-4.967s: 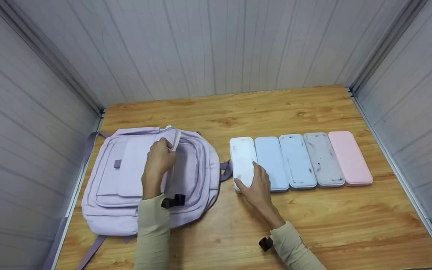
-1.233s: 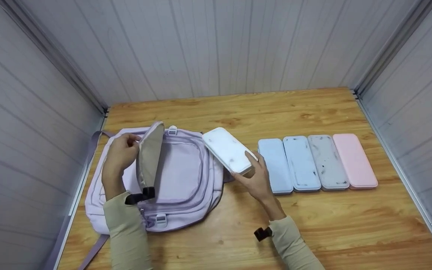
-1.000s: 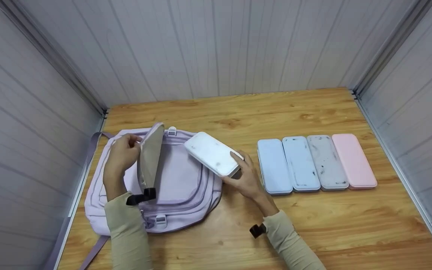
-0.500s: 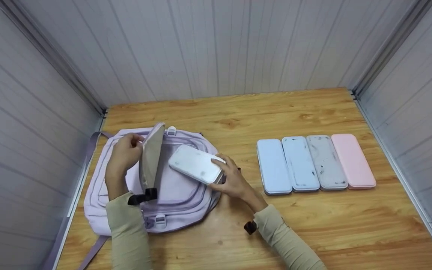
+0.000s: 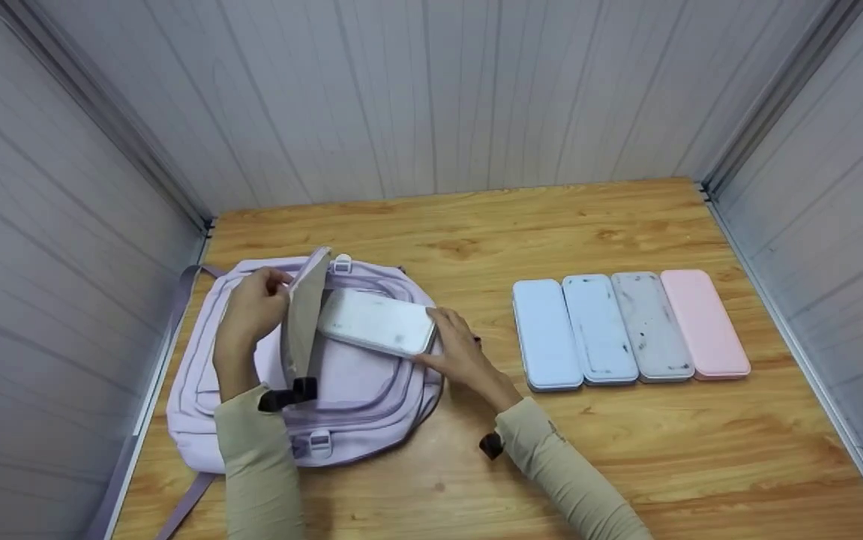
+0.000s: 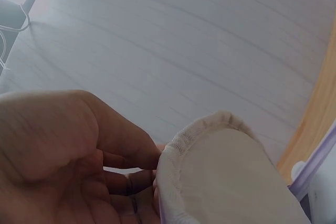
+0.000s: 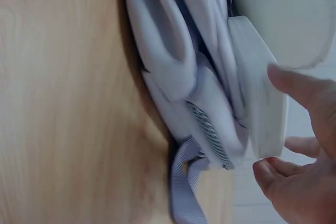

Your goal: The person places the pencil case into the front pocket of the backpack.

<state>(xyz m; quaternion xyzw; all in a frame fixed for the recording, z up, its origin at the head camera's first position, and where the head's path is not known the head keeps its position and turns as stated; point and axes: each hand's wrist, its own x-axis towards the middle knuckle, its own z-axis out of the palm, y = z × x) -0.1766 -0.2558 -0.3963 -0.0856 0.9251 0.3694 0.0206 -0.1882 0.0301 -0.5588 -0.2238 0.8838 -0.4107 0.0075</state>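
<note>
A lilac backpack (image 5: 199,375) lies on the table at the left, its front pocket flap (image 5: 301,322) raised. My left hand (image 5: 253,311) pinches the edge of that flap between thumb and fingers, which the left wrist view shows close up, with the pale lining (image 6: 231,177) facing right. In my right hand (image 5: 461,349) is a white pencil case (image 5: 375,322), gripped at its right end. The case lies slantwise over the pocket, its far left end partly behind the flap. Thumb and fingers hold the case's end from both sides in the right wrist view.
To the right lie a plain light-blue case (image 5: 549,334), a marked light-blue case (image 5: 600,328), a grey case (image 5: 653,326) and a pink case (image 5: 705,322), side by side. Panel walls (image 5: 431,90) enclose the table (image 5: 626,450) at the back and sides.
My right hand has picked up the white case from the row and carried it left over the backpack, lowering it towards the pocket. The left hand has pulled the flap up and leftward.
</note>
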